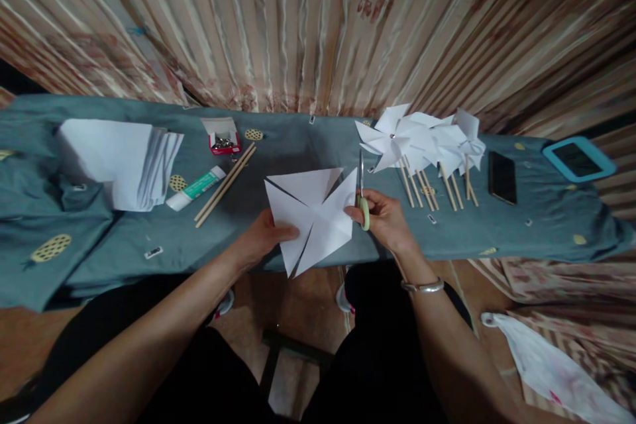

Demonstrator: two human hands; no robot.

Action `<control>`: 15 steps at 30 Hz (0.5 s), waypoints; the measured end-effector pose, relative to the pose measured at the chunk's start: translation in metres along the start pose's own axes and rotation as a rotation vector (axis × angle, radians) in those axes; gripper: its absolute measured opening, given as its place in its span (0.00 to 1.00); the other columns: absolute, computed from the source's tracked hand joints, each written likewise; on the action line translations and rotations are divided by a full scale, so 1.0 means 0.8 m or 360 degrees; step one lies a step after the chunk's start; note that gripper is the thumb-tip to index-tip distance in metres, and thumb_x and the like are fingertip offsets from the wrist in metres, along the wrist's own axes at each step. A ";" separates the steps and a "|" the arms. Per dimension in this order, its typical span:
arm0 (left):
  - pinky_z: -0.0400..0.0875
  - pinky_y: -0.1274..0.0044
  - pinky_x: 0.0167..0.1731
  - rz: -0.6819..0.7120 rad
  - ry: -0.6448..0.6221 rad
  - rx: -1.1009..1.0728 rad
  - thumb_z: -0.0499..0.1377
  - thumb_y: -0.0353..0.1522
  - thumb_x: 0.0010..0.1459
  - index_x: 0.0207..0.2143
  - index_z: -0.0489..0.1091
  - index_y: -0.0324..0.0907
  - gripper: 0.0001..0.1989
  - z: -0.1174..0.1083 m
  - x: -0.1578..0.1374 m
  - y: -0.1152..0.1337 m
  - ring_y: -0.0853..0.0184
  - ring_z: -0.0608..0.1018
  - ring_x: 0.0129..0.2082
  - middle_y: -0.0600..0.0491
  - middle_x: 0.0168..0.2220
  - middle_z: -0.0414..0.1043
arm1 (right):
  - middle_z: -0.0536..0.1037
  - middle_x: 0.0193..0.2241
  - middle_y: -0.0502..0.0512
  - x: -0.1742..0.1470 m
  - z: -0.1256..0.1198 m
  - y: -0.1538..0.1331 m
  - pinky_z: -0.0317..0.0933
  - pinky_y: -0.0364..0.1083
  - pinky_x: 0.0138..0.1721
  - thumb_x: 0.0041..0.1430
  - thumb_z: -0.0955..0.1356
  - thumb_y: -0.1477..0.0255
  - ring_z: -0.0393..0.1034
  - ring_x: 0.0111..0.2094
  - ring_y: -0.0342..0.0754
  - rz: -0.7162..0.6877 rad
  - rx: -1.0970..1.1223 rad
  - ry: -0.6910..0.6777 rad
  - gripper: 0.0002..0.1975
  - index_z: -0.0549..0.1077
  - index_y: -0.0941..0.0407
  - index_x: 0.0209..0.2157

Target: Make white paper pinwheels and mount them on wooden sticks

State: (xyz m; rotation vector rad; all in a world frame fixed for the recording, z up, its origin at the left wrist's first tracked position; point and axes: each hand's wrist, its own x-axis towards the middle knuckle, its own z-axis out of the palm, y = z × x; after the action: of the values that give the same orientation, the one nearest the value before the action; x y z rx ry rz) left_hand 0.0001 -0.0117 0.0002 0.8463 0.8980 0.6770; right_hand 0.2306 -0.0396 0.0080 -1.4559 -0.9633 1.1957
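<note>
A white paper square [325, 222] is held up over the near edge of the table, with slits running from its corners toward the middle. My left hand [263, 235] grips its left side, thumb on top. My right hand [382, 217] is closed around green-handled scissors [365, 212], blades pointing away from me. The right thumb also touches the paper's right edge. Whether the blades are fully together is hard to tell. Beyond my right hand lie several finished white paper pinwheels [392, 134] on wooden sticks [426, 189].
On the cloth-covered table [298, 139] lie a stack of white paper [116, 162], a glue stick [196, 188], two loose wooden sticks [226, 184] and a small red box [223, 139] of metal pins. A phone [501, 177] and a blue-framed tablet [579, 159] are at the right. Curtains [318, 26] hang behind.
</note>
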 end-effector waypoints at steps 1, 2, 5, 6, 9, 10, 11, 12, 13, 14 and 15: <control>0.75 0.67 0.36 -0.0010 0.0013 -0.0011 0.69 0.31 0.35 0.27 0.77 0.39 0.12 0.000 0.000 0.000 0.57 0.80 0.29 0.48 0.27 0.79 | 0.69 0.16 0.40 0.000 0.001 0.000 0.58 0.40 0.23 0.31 0.79 0.66 0.62 0.20 0.39 0.0020 0.0002 0.0009 0.20 0.74 0.55 0.28; 0.75 0.67 0.36 -0.0031 0.0027 -0.0027 0.69 0.31 0.35 0.27 0.77 0.39 0.12 0.000 -0.001 0.001 0.57 0.80 0.29 0.48 0.28 0.79 | 0.69 0.16 0.41 -0.001 0.002 0.000 0.58 0.41 0.23 0.30 0.79 0.67 0.62 0.20 0.39 0.0041 0.0004 0.0021 0.20 0.74 0.55 0.28; 0.75 0.65 0.39 -0.0080 0.0028 -0.0129 0.70 0.37 0.38 0.31 0.77 0.38 0.16 0.003 -0.001 0.004 0.53 0.81 0.34 0.46 0.32 0.80 | 0.70 0.17 0.42 -0.002 0.006 0.002 0.57 0.41 0.23 0.28 0.80 0.67 0.61 0.20 0.39 0.0094 0.0042 0.0076 0.20 0.75 0.55 0.27; 0.74 0.64 0.41 -0.0071 0.0005 -0.0193 0.69 0.40 0.39 0.33 0.77 0.38 0.19 0.004 -0.002 0.006 0.51 0.81 0.37 0.45 0.33 0.80 | 0.71 0.17 0.42 -0.003 0.007 0.003 0.57 0.41 0.23 0.28 0.80 0.67 0.61 0.20 0.39 0.0105 0.0067 0.0102 0.20 0.75 0.55 0.27; 0.72 0.61 0.47 0.0008 -0.0095 -0.0405 0.67 0.49 0.43 0.37 0.77 0.39 0.25 0.009 -0.003 0.012 0.48 0.79 0.45 0.45 0.37 0.80 | 0.71 0.17 0.42 -0.002 0.012 0.007 0.56 0.40 0.23 0.30 0.79 0.66 0.60 0.19 0.38 0.0106 0.0145 0.0185 0.17 0.75 0.55 0.25; 0.71 0.61 0.49 0.0039 -0.0130 -0.0449 0.66 0.51 0.44 0.38 0.76 0.39 0.27 0.010 -0.003 0.014 0.48 0.77 0.48 0.45 0.39 0.80 | 0.71 0.17 0.42 -0.002 0.013 0.009 0.56 0.40 0.22 0.31 0.79 0.66 0.60 0.19 0.38 0.0107 0.0173 0.0222 0.16 0.74 0.55 0.24; 0.70 0.61 0.51 0.0066 -0.0160 -0.0472 0.65 0.53 0.44 0.39 0.76 0.39 0.29 0.010 -0.004 0.016 0.48 0.76 0.51 0.44 0.41 0.80 | 0.70 0.17 0.42 -0.001 0.015 0.010 0.56 0.40 0.22 0.31 0.79 0.66 0.60 0.19 0.38 0.0115 0.0203 0.0265 0.16 0.74 0.56 0.23; 0.69 0.62 0.52 0.0083 -0.0188 -0.0479 0.64 0.54 0.45 0.41 0.76 0.39 0.30 0.010 -0.004 0.016 0.48 0.74 0.53 0.44 0.44 0.79 | 0.70 0.17 0.42 0.000 0.016 0.011 0.56 0.40 0.22 0.31 0.79 0.67 0.60 0.19 0.38 0.0126 0.0235 0.0311 0.16 0.74 0.56 0.22; 0.69 0.62 0.52 0.0098 -0.0210 -0.0479 0.63 0.54 0.46 0.42 0.75 0.40 0.30 0.009 -0.004 0.016 0.49 0.72 0.55 0.44 0.48 0.77 | 0.70 0.17 0.43 0.001 0.017 0.011 0.56 0.40 0.21 0.30 0.79 0.67 0.60 0.19 0.37 0.0142 0.0267 0.0358 0.16 0.73 0.56 0.22; 0.69 0.62 0.51 0.0122 -0.0222 -0.0476 0.63 0.54 0.46 0.42 0.75 0.42 0.30 0.008 -0.003 0.015 0.49 0.71 0.56 0.44 0.50 0.76 | 0.70 0.17 0.43 0.001 0.018 0.012 0.55 0.40 0.20 0.30 0.79 0.67 0.61 0.18 0.37 0.0161 0.0295 0.0400 0.17 0.72 0.56 0.21; 0.70 0.63 0.50 0.0152 -0.0227 -0.0465 0.63 0.54 0.47 0.43 0.75 0.43 0.28 0.006 -0.002 0.013 0.50 0.71 0.56 0.45 0.52 0.74 | 0.70 0.17 0.43 0.002 0.019 0.012 0.54 0.40 0.19 0.29 0.79 0.68 0.61 0.18 0.37 0.0179 0.0320 0.0433 0.17 0.72 0.56 0.21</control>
State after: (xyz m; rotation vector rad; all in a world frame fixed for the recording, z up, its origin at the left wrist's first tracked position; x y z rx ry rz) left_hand 0.0019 -0.0097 0.0114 0.6689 0.6147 0.7986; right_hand 0.2162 -0.0369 -0.0019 -1.4788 -0.5670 1.1051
